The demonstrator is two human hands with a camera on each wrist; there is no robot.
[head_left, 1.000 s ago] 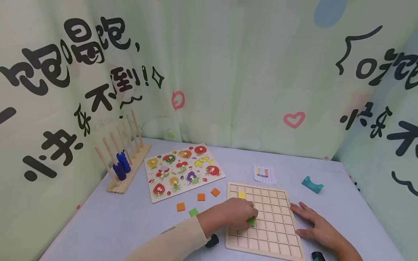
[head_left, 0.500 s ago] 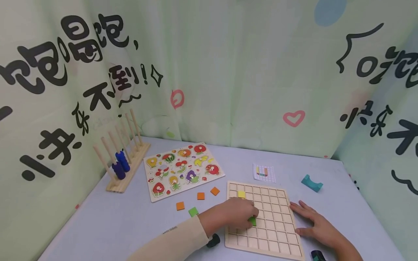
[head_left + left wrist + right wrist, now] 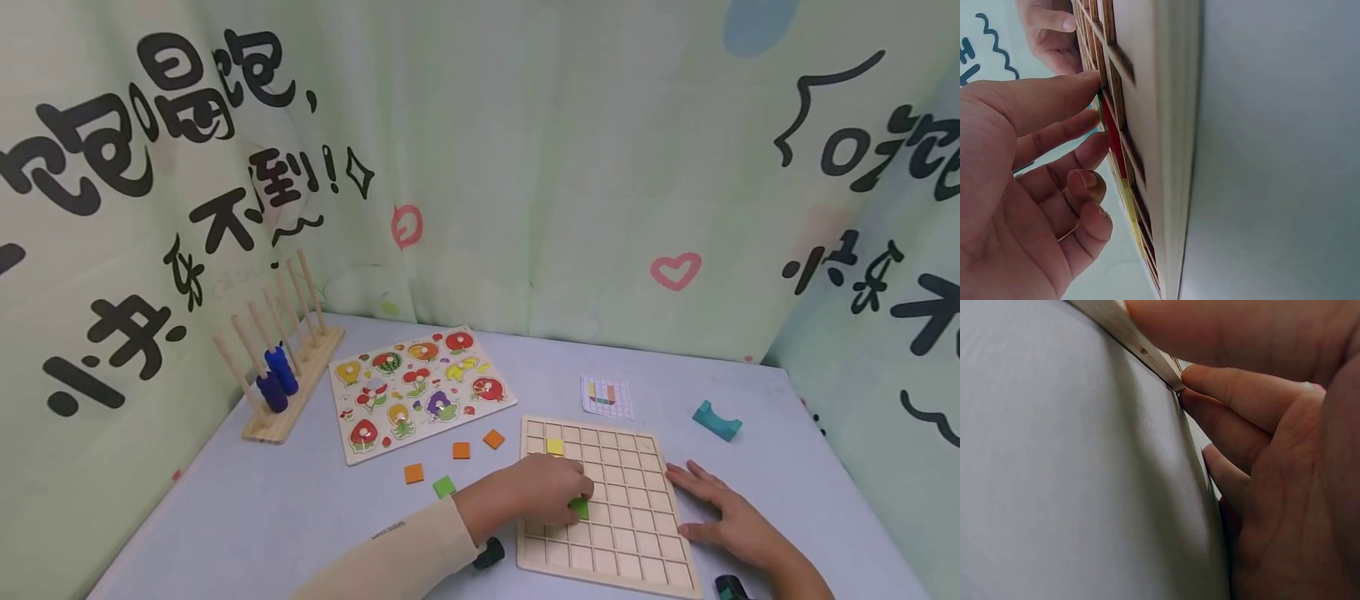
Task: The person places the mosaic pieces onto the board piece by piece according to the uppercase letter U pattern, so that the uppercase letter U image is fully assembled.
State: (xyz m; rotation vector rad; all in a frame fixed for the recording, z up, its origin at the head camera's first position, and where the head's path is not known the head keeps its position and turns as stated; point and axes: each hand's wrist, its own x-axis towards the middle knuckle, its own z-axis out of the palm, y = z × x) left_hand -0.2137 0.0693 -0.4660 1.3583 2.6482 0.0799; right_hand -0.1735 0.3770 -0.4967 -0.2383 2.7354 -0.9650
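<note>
A wooden grid board [image 3: 630,567] lies on the table. Over its left part, my left hand [image 3: 543,490] has thumb and index finger at a green square tile [image 3: 579,509], pinching it down at the grid. Farther up the board sits a yellow square tile [image 3: 555,447]. The left wrist view also reveals a red tile [image 3: 1113,137] in the grid, between the fingertips and the yellow one; the hand hides it from the head camera. Along the board's right edge rests my right hand [image 3: 735,525], fingers extended and thumb apart, touching the rim.
Left of the board lie orange tiles [image 3: 461,451] and a green tile [image 3: 444,487]. Behind them are a fruit puzzle [image 3: 412,429] and a peg rack [image 3: 281,421] with blue pieces. A pattern card [image 3: 607,400] and a teal curved block [image 3: 717,422] lie beyond the board.
</note>
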